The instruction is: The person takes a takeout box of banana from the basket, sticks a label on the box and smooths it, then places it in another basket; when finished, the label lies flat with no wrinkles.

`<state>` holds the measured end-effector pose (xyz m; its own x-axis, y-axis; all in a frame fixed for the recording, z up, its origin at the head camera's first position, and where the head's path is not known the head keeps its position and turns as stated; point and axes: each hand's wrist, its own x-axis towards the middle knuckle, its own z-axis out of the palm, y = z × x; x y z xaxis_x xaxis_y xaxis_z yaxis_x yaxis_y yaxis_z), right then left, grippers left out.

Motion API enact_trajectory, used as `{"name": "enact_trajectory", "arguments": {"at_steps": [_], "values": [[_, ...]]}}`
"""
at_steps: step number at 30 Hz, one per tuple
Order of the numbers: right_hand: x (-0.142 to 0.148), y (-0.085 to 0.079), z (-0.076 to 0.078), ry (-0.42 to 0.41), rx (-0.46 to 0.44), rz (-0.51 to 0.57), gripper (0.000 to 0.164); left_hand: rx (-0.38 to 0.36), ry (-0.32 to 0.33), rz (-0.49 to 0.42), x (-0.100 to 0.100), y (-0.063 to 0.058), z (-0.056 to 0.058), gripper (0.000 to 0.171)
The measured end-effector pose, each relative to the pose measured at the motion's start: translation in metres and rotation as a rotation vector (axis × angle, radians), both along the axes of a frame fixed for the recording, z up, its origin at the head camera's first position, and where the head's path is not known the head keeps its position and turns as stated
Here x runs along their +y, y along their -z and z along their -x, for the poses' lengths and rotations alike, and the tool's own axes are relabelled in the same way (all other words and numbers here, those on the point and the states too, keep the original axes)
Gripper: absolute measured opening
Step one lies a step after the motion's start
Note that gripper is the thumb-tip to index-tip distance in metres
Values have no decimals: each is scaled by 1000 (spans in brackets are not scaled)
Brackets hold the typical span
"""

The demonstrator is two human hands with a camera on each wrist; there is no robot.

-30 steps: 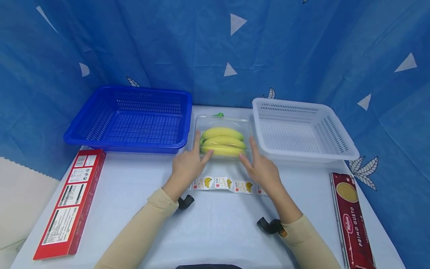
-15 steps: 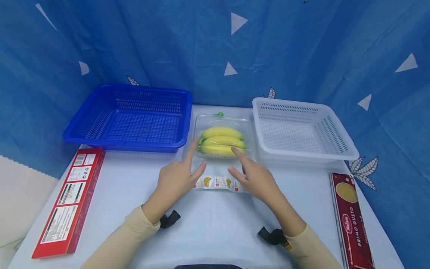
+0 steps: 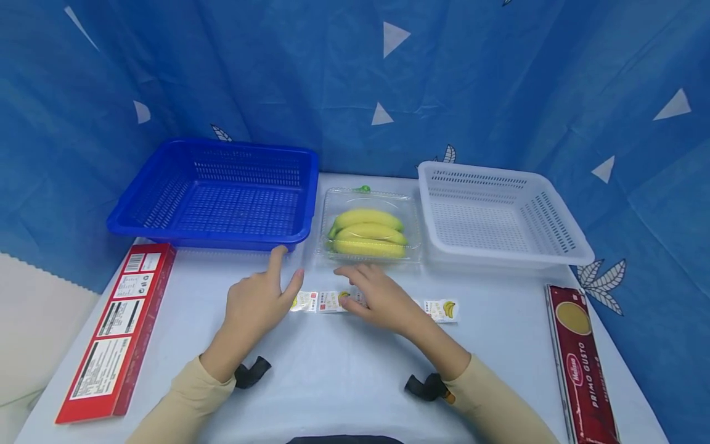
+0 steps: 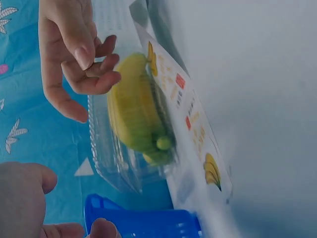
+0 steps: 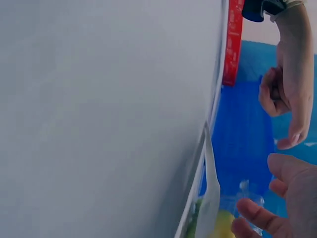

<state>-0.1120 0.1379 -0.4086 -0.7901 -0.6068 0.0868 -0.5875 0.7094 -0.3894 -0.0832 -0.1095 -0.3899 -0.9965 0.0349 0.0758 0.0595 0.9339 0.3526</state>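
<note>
Above the white table, left grip and right grip, loosely spread, have withdrawn from the clear box.

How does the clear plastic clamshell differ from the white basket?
The clear plastic clamshell is transparent; the white basket is milky. The clamshell looks smaller than the basket. The clamshell is closed over bananas, while the basket is open-topped. Both are roughly rectangular.

Home or workplace, I can't tell; it's a makeshift tabletop set-up, with a patterned blue curtain draped right behind a white table.
</note>
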Motion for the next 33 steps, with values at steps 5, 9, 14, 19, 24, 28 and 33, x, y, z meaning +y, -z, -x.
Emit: {"name": "enact_trajectory", "arguments": {"at_steps": [5,9,14,19,24,28,33], "values": [[-15,5,3,-81,6,-52,54,1,-18,-3,-9,6,-2,62],[-24,5,5,-104,-40,-76,57,25,-39,-13,-15,10,-4,61],[-36,7,8,-117,-68,-155,59,25,-71,-30,-20,12,-7,62],[-48,9,12,-130,-69,-205,64,30,-78,-40,-22,13,-8,61],[-59,11,20,-184,-120,-182,53,50,-84,-41,-24,12,-10,58],[-63,12,28,-216,-279,-113,37,78,-85,-49,-23,13,-11,56],[-62,11,34,-292,-468,-14,32,115,-80,-60,-23,15,-12,55]]}}
